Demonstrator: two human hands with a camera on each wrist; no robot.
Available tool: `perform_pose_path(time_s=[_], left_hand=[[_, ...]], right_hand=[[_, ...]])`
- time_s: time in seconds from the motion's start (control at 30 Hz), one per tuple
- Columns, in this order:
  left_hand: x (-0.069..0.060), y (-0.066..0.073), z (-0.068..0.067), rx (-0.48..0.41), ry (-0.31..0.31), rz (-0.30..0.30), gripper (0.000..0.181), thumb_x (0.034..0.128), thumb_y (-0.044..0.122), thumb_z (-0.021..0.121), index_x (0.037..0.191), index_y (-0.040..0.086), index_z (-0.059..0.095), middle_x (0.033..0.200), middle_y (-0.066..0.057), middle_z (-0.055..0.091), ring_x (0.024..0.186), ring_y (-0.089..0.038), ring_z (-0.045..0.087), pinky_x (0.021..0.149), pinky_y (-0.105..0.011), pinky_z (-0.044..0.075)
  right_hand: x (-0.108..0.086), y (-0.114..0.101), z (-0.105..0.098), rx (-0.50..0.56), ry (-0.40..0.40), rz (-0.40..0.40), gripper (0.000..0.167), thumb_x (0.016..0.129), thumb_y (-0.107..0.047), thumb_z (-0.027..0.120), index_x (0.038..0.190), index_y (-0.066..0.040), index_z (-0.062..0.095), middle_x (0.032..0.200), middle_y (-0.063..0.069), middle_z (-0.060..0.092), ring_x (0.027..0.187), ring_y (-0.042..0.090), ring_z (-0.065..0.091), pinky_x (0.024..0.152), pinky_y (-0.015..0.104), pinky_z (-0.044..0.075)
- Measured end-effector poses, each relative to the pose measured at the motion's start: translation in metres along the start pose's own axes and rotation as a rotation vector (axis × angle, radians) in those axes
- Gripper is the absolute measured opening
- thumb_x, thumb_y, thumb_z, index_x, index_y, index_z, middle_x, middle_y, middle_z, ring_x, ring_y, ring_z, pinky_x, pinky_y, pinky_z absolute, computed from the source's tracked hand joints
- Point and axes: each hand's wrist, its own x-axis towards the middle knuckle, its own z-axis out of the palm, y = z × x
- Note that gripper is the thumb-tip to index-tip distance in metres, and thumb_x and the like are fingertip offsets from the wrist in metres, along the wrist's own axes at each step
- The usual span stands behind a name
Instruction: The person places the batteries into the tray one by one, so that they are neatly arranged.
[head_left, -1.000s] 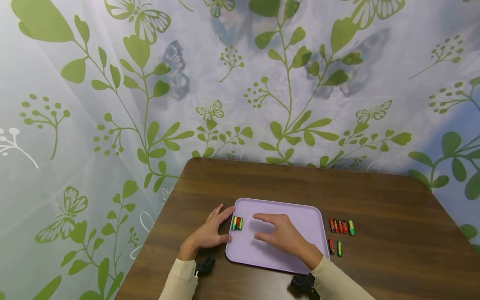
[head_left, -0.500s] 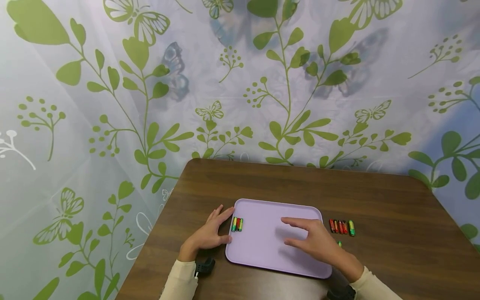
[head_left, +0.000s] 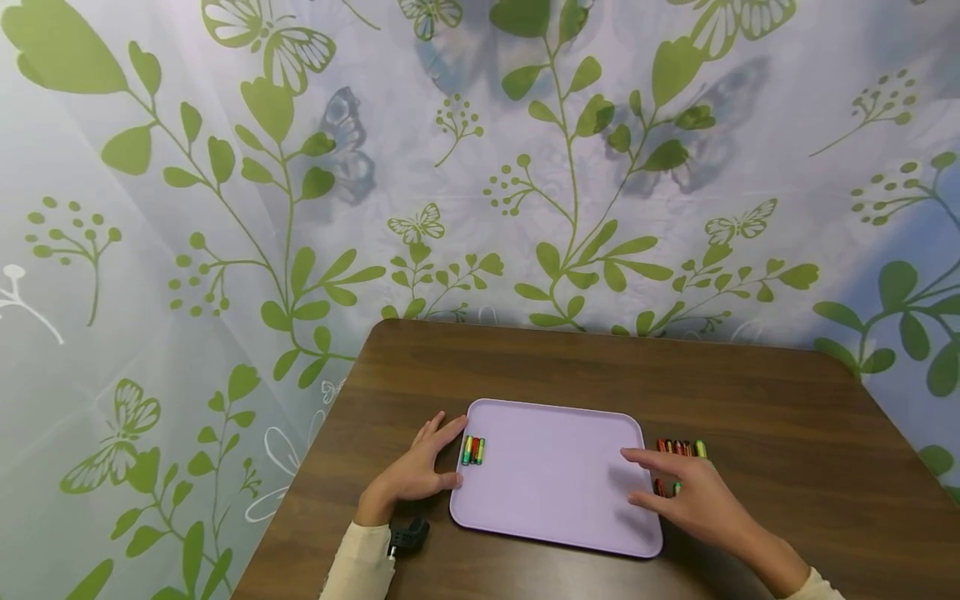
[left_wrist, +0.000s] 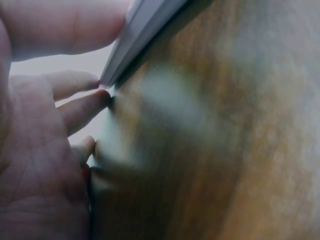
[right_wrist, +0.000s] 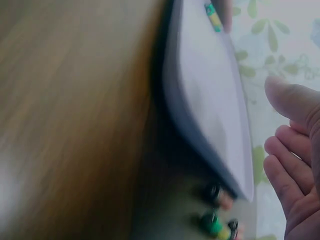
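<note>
A lilac tray (head_left: pixel 555 479) lies on the table. Three small batteries (head_left: pixel 473 451), two green-yellow around a red one, lie side by side at its left end. My left hand (head_left: pixel 412 473) rests against the tray's left rim, thumb and fingers spread; the left wrist view shows fingertips at the tray edge (left_wrist: pixel 145 35). Over the tray's right edge hovers my right hand (head_left: pixel 697 498), thumb and index finger apart, holding nothing. Beyond it are several red batteries (head_left: pixel 671 447) and a green-yellow one (head_left: pixel 701 449). A red battery (head_left: pixel 660 486) and a green one (head_left: pixel 677 487) are partly hidden by this hand.
The brown wooden table (head_left: pixel 795 417) extends around the tray. A leaf-and-butterfly patterned curtain (head_left: pixel 480 167) hangs behind and to the left. A black wrist device (head_left: pixel 408 536) sits by my left wrist.
My right hand has moved rightward from above the tray's middle to its right edge, now covering part of the loose batteries. The left hand, the tray and the three batteries in it stay put.
</note>
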Motion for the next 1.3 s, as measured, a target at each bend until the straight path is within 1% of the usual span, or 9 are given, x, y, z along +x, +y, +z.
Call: perform_pose_path(time_s=[0.1, 0.37, 0.53, 0.6, 0.77, 0.93, 1.0, 1.2, 1.3], left_hand=[[-0.001, -0.002, 0.000, 0.002, 0.008, 0.020, 0.092, 0.0898, 0.021, 0.080, 0.170, 0.008, 0.038, 0.178, -0.015, 0.037, 0.168, -0.054, 0.008, 0.123, -0.088, 0.009], [-0.002, -0.003, -0.001, 0.000, -0.010, -0.006, 0.093, 0.0915, 0.026, 0.080, 0.172, 0.012, 0.035, 0.180, -0.012, 0.033, 0.170, -0.050, 0.005, 0.127, -0.083, 0.006], [-0.002, -0.002, 0.001, 0.005, 0.017, 0.033, 0.091, 0.0909, 0.024, 0.080, 0.170, 0.008, 0.038, 0.177, -0.016, 0.037, 0.167, -0.055, 0.008, 0.124, -0.087, 0.007], [-0.001, -0.002, 0.000, 0.009, 0.011, 0.026, 0.091, 0.0911, 0.025, 0.079, 0.171, 0.009, 0.037, 0.178, -0.015, 0.036, 0.168, -0.054, 0.008, 0.125, -0.085, 0.006], [0.000, -0.001, 0.000, 0.010, -0.017, -0.015, 0.093, 0.0918, 0.027, 0.079, 0.172, 0.012, 0.035, 0.180, -0.012, 0.033, 0.170, -0.049, 0.005, 0.129, -0.081, 0.004], [-0.002, -0.001, 0.001, 0.011, 0.002, 0.019, 0.091, 0.0917, 0.023, 0.080, 0.171, 0.008, 0.037, 0.178, -0.015, 0.035, 0.168, -0.053, 0.008, 0.125, -0.086, 0.007], [-0.003, -0.001, 0.001, 0.009, 0.009, 0.031, 0.091, 0.0913, 0.022, 0.080, 0.170, 0.006, 0.037, 0.177, -0.017, 0.036, 0.167, -0.055, 0.009, 0.123, -0.087, 0.008], [-0.001, 0.000, 0.000, -0.006, -0.014, -0.001, 0.092, 0.0918, 0.026, 0.079, 0.172, 0.010, 0.036, 0.179, -0.013, 0.034, 0.170, -0.050, 0.006, 0.126, -0.084, 0.006], [-0.001, -0.001, 0.001, -0.011, 0.003, 0.035, 0.091, 0.0923, 0.027, 0.079, 0.171, 0.011, 0.037, 0.179, -0.013, 0.036, 0.169, -0.052, 0.007, 0.124, -0.087, 0.007]], right_hand=[[-0.010, 0.005, -0.007, -0.012, 0.006, 0.024, 0.055, 0.076, -0.025, 0.101, 0.127, -0.015, 0.082, 0.117, -0.002, 0.085, 0.093, 0.009, 0.082, 0.083, 0.005, 0.051], [-0.025, 0.019, -0.027, -0.084, 0.003, 0.023, 0.059, 0.073, -0.027, 0.102, 0.128, -0.018, 0.082, 0.115, -0.004, 0.085, 0.101, 0.007, 0.081, 0.090, 0.000, 0.045], [-0.031, 0.027, -0.036, -0.137, 0.015, 0.016, 0.063, 0.069, -0.028, 0.104, 0.128, -0.021, 0.082, 0.117, -0.002, 0.085, 0.102, 0.004, 0.079, 0.088, -0.001, 0.045], [-0.033, 0.030, -0.038, -0.150, 0.018, 0.021, 0.063, 0.068, -0.027, 0.105, 0.127, -0.021, 0.082, 0.117, 0.000, 0.085, 0.102, 0.003, 0.078, 0.086, -0.001, 0.045], [-0.038, 0.035, -0.037, -0.173, -0.002, 0.045, 0.063, 0.070, -0.027, 0.104, 0.128, -0.021, 0.082, 0.117, 0.000, 0.085, 0.103, 0.002, 0.077, 0.084, 0.000, 0.046], [-0.046, 0.041, -0.030, -0.204, -0.017, 0.035, 0.062, 0.070, -0.027, 0.104, 0.128, -0.022, 0.081, 0.116, -0.002, 0.085, 0.102, 0.002, 0.076, 0.083, 0.003, 0.048], [-0.049, 0.043, -0.026, -0.200, -0.006, 0.027, 0.063, 0.069, -0.025, 0.105, 0.127, -0.021, 0.082, 0.115, 0.000, 0.085, 0.101, 0.002, 0.076, 0.083, 0.002, 0.048], [-0.055, 0.046, -0.018, -0.178, 0.057, -0.004, 0.064, 0.066, -0.013, 0.104, 0.126, -0.016, 0.082, 0.112, 0.002, 0.085, 0.098, 0.004, 0.078, 0.084, -0.002, 0.045], [-0.057, 0.045, -0.016, -0.189, 0.080, -0.017, 0.064, 0.064, -0.009, 0.104, 0.124, -0.015, 0.082, 0.110, 0.001, 0.085, 0.097, 0.004, 0.078, 0.084, -0.002, 0.046]])
